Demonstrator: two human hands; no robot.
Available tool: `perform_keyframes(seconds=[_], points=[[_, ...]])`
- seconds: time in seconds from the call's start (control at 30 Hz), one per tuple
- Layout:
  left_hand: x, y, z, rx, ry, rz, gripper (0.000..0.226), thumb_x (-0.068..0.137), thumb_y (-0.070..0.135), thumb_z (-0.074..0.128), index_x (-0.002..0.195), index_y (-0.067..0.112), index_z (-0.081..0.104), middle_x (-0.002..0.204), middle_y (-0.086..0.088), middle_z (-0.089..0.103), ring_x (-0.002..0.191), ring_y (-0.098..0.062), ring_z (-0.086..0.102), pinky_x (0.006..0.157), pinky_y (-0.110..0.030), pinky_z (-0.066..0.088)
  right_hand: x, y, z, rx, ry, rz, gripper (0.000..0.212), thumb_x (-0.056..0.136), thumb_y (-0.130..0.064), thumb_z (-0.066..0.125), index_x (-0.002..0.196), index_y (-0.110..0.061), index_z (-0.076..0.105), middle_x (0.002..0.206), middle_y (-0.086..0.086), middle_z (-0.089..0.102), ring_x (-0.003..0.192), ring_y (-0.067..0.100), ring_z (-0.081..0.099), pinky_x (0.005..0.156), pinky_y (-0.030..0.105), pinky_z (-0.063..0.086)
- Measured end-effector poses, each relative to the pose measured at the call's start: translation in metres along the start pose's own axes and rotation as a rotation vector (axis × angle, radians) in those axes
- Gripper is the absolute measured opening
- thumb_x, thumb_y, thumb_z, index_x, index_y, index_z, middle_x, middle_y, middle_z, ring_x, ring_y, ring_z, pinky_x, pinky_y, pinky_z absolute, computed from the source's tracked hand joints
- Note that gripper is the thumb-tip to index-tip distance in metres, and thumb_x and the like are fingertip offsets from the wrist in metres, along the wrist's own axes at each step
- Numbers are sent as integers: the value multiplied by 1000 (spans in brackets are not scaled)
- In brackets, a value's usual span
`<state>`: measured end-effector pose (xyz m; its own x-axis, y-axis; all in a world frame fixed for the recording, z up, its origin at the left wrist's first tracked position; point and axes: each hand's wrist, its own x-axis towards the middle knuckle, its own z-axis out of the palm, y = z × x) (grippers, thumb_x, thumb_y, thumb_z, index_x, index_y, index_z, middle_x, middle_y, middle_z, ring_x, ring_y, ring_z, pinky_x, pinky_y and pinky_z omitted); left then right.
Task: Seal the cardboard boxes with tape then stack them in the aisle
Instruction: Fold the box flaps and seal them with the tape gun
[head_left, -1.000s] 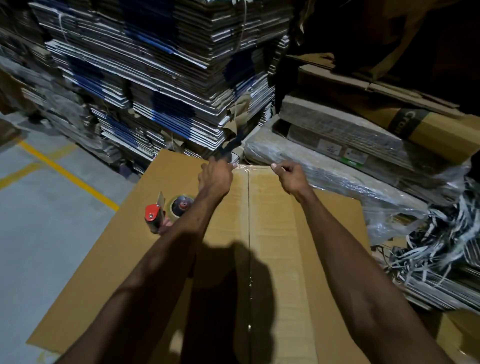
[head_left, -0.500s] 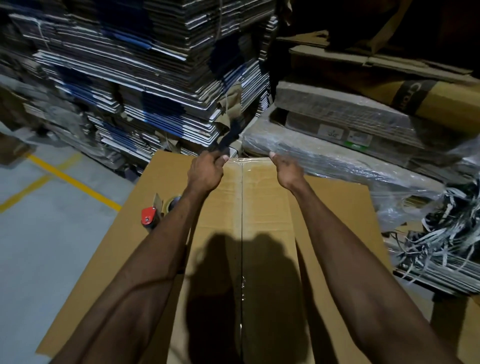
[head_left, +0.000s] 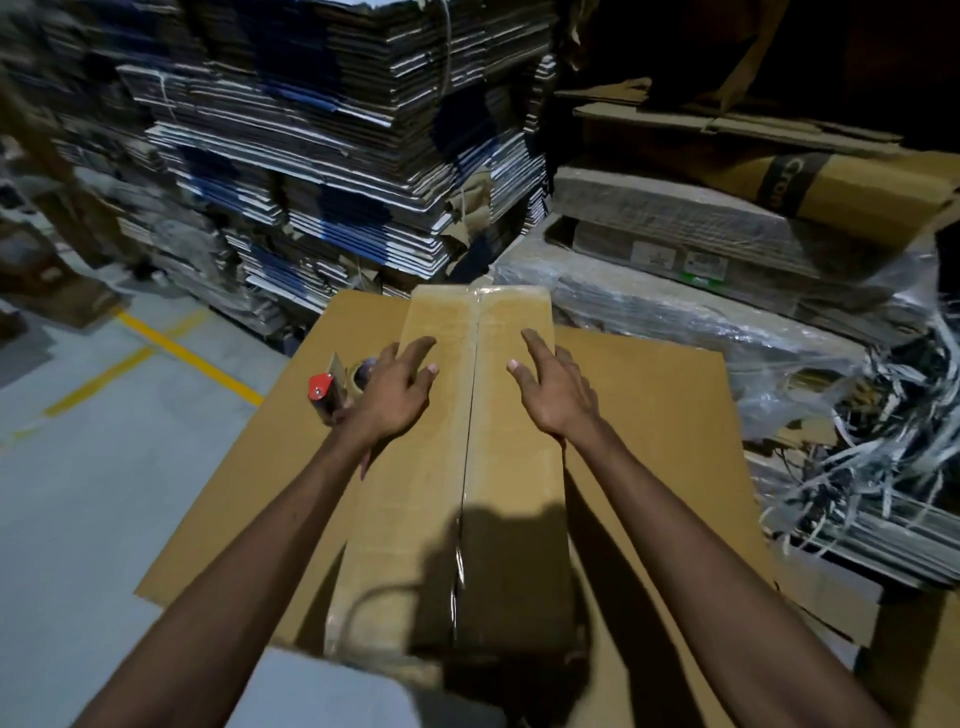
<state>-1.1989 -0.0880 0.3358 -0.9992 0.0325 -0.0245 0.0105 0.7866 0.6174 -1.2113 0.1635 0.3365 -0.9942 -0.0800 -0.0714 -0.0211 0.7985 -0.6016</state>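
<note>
On top of a flat cardboard sheet (head_left: 649, 415) sat the cardboard box (head_left: 467, 519), long and narrow, with clear tape (head_left: 470, 415) running down its centre seam. Both hands were laid on the far half of the lid: left hand (head_left: 395, 395) left of the seam, right hand (head_left: 556, 395) right of it, fingers straight and spread, pressing flat and gripping nothing.

Stuff that could've gone wrong from there, imo:

- The tape looked puckered near the close end of the seam, where the head shadow fell. If that bit never got rubbed down, it could've peeled once boxes got stacked on it.
- The tape dispenser (head_left: 332, 389) with the red handle was just beside the left wrist, maybe touching it, hard to tell. 1 careless sweep of that arm could've knocked it off the sheet onto the floor (head_left: 104, 493).
- The sheet seemed to overhang whatever was under it on the near left side, so leaning hard on the box could've tipped or slid the whole surface.
- Lifting a long box with flat palms only, no grip under the edges, could've let it slip. Bundled flat cartons (head_left: 337, 156) and loose strapping (head_left: 883, 441) crowded the far side, so little room to swing it toward the aisle.
</note>
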Motion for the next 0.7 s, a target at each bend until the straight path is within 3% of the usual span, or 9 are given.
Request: perform_keyframes(seconds=[0.1, 0.23, 0.37, 0.47, 0.53, 0.63, 0.7], points=[[-51, -5, -4, -49, -3, 23, 47, 109, 44, 43, 155, 36, 38, 153, -14, 44, 143, -32, 40, 115, -51, 36, -55, 0, 4, -12, 6, -10, 60, 105, -63, 36, 161, -46, 20, 162, 16, 35, 140, 41, 44, 105, 58, 44], [-126, -2, -8, -110, 8, 93, 46, 108, 30, 51, 153, 24, 47, 152, -12, 50, 141, -27, 45, 108, -34, 35, -129, 0, 5, -8, 28, -24, 57, 104, -60, 43, 158, -44, 32, 160, 13, 38, 138, 39, 47, 105, 55, 45], [-212, -8, -8, -122, 62, 101, 37, 105, 36, 55, 142, 36, 56, 136, -9, 52, 108, -25, 64, 104, -45, 50, -223, -8, 9, 59, 93, -45, 45, 105, -48, 54, 149, -38, 53, 163, 8, 35, 143, 31, 42, 108, 48, 43], [-281, -7, 4, -167, 101, 111, 30, 103, 38, 59, 133, 36, 65, 149, -8, 41, 122, -25, 57, 107, -43, 49, -296, -7, 23, 179, 168, -104, 32, 103, -45, 59, 128, -28, 72, 158, 2, 40, 138, 16, 43, 109, 38, 41], [-319, -4, 14, -220, 131, 83, 30, 101, 39, 63, 131, 35, 68, 161, -7, 34, 127, -18, 52, 108, -38, 50, -327, -4, 37, 182, 184, -149, 29, 101, -43, 64, 123, -27, 75, 151, -3, 48, 136, 14, 46, 110, 38, 42], [-345, -1, 24, -287, 219, 71, 32, 99, 29, 69, 131, 30, 71, 165, -12, 33, 138, -17, 42, 105, -14, 40, -342, 1, 55, 163, 289, -213, 30, 96, -21, 73, 125, -26, 75, 133, -8, 62, 126, 13, 55, 108, 44, 51], [-349, 3, 27, -327, 281, 59, 31, 98, 13, 71, 127, 22, 74, 162, -19, 37, 135, -20, 46, 93, 4, 37, -342, 3, 64, 145, 376, -193, 41, 89, -3, 76, 122, -27, 76, 125, -8, 68, 123, 19, 58, 105, 50, 53]])
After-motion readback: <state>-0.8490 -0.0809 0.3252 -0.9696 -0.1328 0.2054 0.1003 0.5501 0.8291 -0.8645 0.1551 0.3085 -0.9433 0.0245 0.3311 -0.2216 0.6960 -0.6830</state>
